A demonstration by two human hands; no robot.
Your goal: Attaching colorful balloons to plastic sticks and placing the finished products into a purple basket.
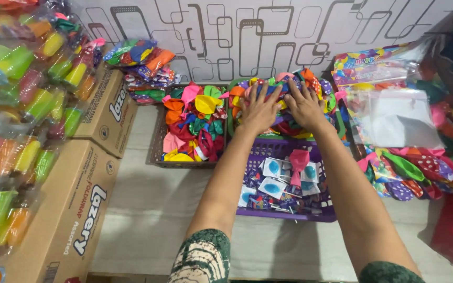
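Both hands, left hand point(258, 111) and right hand point(304, 106), press with fingers spread open on the balloons point(284, 105) heaped in the green basket point(231, 112); gathering seems underway, and closing around a bunch looks needed.

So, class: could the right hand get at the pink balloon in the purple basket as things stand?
Probably yes: the pink balloon lies uncovered on top in the purple basket, just below the right hand, nothing between.

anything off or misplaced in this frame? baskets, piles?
One stray: a pink balloon lies in the purple basket, which otherwise holds small packets. Loose balloons also lie outside any basket at right. Both hands, left hand and right hand, press flat on the green basket's balloons. No damage visible.
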